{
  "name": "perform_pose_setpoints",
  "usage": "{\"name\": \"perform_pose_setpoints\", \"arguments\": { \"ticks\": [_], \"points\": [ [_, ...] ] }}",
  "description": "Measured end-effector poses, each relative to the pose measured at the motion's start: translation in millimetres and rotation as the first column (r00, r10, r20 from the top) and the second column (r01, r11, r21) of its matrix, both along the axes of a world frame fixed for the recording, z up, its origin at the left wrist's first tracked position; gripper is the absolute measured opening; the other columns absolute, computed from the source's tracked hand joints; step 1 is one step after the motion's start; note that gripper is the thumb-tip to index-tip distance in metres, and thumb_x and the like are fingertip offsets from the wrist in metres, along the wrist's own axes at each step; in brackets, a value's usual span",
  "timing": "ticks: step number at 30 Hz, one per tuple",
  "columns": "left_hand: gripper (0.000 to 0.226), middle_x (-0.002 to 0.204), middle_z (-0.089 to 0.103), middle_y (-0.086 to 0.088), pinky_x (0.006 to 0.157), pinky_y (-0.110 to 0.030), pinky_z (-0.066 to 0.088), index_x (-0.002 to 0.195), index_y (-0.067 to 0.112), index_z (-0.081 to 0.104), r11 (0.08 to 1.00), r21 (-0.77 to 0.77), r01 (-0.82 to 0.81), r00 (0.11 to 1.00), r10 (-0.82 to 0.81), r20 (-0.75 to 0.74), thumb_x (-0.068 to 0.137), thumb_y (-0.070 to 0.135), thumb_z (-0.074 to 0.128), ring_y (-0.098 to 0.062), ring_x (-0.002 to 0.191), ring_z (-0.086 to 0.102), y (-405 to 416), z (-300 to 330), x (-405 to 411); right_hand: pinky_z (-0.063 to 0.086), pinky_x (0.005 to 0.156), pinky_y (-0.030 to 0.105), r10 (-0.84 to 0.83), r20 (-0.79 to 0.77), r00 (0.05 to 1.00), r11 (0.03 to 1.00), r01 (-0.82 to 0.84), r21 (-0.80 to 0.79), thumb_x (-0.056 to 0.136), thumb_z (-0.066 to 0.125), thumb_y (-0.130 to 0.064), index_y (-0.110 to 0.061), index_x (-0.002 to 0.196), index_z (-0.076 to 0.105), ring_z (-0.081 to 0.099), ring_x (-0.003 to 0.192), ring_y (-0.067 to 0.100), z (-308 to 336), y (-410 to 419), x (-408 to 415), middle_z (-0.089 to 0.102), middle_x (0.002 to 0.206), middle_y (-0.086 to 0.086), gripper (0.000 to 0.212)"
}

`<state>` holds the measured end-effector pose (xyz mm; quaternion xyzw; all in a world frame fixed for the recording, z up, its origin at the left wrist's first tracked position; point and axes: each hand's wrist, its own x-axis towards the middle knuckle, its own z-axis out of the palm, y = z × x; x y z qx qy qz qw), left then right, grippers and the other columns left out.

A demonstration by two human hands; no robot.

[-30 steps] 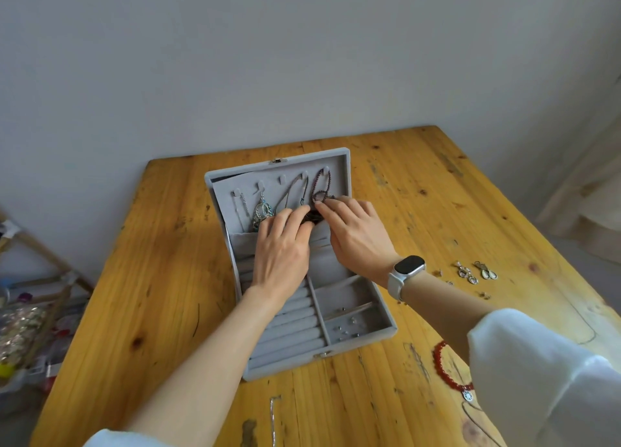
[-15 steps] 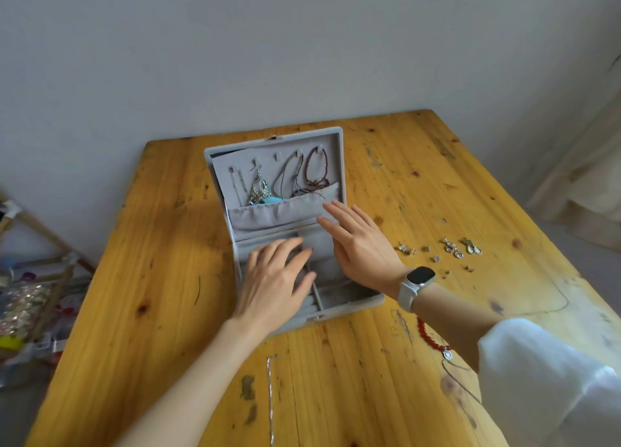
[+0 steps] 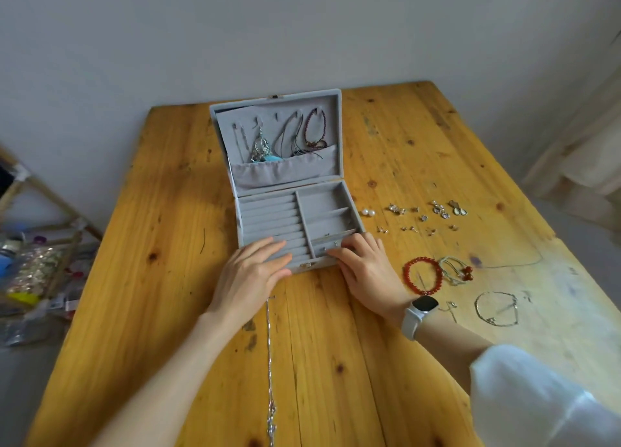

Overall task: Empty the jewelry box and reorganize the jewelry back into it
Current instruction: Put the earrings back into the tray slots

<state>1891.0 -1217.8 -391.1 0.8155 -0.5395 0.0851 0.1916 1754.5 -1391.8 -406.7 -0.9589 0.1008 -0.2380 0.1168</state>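
Resting both hands flat, fingers relaxed, gripping nothing – left hand (image 3: 250,273) on ring rolls, right hand (image 3: 361,262) at front-right of box (image 3: 349,198) mid-table (image 3: 161,231); looking light, soft-lined, best held by stiff side walls w/ lid staying open.

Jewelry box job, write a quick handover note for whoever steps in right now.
Left hand: open, resting on the near edge of the jewelry box, over the ring rolls.
Right hand: fingers flat at the box's near right compartment; holds nothing.
Box open on the table; necklaces hang in the lid.
Out on the table: earrings, red bracelet, silver chain, other bracelets.
Done: lid partly filled.
Left: put the table pieces into the tray.
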Motion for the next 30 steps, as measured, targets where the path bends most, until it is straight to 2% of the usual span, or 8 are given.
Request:
{"name": "perform_pose_setpoints", "arguments": {
  "ticks": [6,10,13,15,19,23,27,30],
  "points": [
    [0.036,0.11,0.067,-0.013,0.092,-0.046,0.042,0.099,0.006,0.071,0.998,-0.058,-0.032,0.999,0.033,0.014,0.064,0.005,0.08,-0.031,0.107,0.061,0,-4,-1,0.034,0.069,0.027,-0.021,0.025,0.999,0.999,0.021,-0.025,0.082,0.065,-0.007,-0.011,0.103,0.066,0.038,0.087,0.016,0,4,4,0.058,0.09,0.008,0.022],
    [0.033,0.114,0.065,-0.014,0.099,-0.047,0.037,0.103,0.004,0.069,0.996,-0.06,-0.063,0.998,0.062,-0.017,0.071,0.004,0.076,-0.031,0.111,0.058,-2,-11,-5,0.036,0.07,0.027,0.012,-0.013,1.0,1.0,-0.012,0.007,0.09,0.049,-0.019,-0.013,0.105,0.065,0.048,0.086,0.02,3,4,3,0.059,0.092,0.006,0.023],
    [0.03,0.117,0.064,-0.011,0.102,-0.043,0.038,0.107,0.007,0.068,0.99,-0.091,-0.105,0.992,0.098,-0.079,0.084,0.024,0.058,-0.028,0.115,0.056,-2,-11,-6,0.045,0.073,0.028,0.029,0.06,0.998,0.99,-0.037,0.138,0.091,0.041,-0.022,-0.008,0.107,0.063,0.053,0.087,0.02,14,-7,1,0.061,0.094,0.007,0.031],
    [0.04,0.119,0.063,-0.009,0.101,-0.039,0.036,0.108,0.01,0.067,0.983,-0.115,-0.144,0.987,0.133,-0.092,0.086,0.036,0.047,-0.024,0.117,0.053,-3,-9,-6,0.044,0.075,0.028,-0.094,0.13,0.987,0.985,0.073,0.158,0.091,0.046,-0.014,-0.005,0.107,0.062,0.054,0.087,0.022,20,-22,2,0.062,0.094,0.009,0.025],
    [0.058,0.139,0.044,-0.012,0.098,-0.051,0.032,0.126,0.012,0.054,0.936,-0.064,-0.347,0.936,0.341,-0.082,0.084,0.048,0.036,-0.025,0.131,0.031,-8,-7,-9,0.038,0.083,0.037,-0.378,-0.088,0.922,0.919,0.385,0.085,0.091,0.05,-0.017,-0.011,0.119,0.056,0.048,0.103,0.029,24,-57,14,0.059,0.112,0.01,0.029],
    [0.074,0.152,0.022,-0.013,0.107,-0.056,0.018,0.141,0.013,0.034,0.904,0.016,-0.428,0.895,0.426,-0.131,0.083,0.057,0.025,-0.027,0.141,0.014,-11,-11,-10,0.034,0.089,0.037,-0.364,-0.207,0.908,0.927,0.375,0.017,0.095,0.046,-0.025,-0.016,0.123,0.054,0.041,0.113,0.029,25,-68,30,0.052,0.124,0.009,0.031],
    [0.075,0.153,0.019,-0.012,0.11,-0.053,0.011,0.142,0.013,0.031,0.908,0.011,-0.419,0.899,0.417,-0.136,0.083,0.059,0.023,-0.025,0.142,0.01,-9,-13,-10,0.032,0.082,0.035,-0.328,-0.256,0.909,0.944,0.329,-0.041,0.096,0.042,-0.021,-0.014,0.114,0.059,0.042,0.104,0.028,21,-72,37,0.056,0.114,0.009,0.025],
    [0.074,0.151,0.024,-0.012,0.109,-0.054,0.01,0.14,0.014,0.036,0.91,-0.022,-0.414,0.898,0.405,-0.17,0.082,0.059,0.026,-0.024,0.142,0.012,-9,-13,-9,0.036,0.079,0.036,-0.329,-0.141,0.934,0.941,0.337,0.038,0.094,0.047,-0.015,-0.008,0.108,0.063,0.046,0.096,0.03,23,-71,38,0.06,0.106,0.013,0.022]
  ]
}}
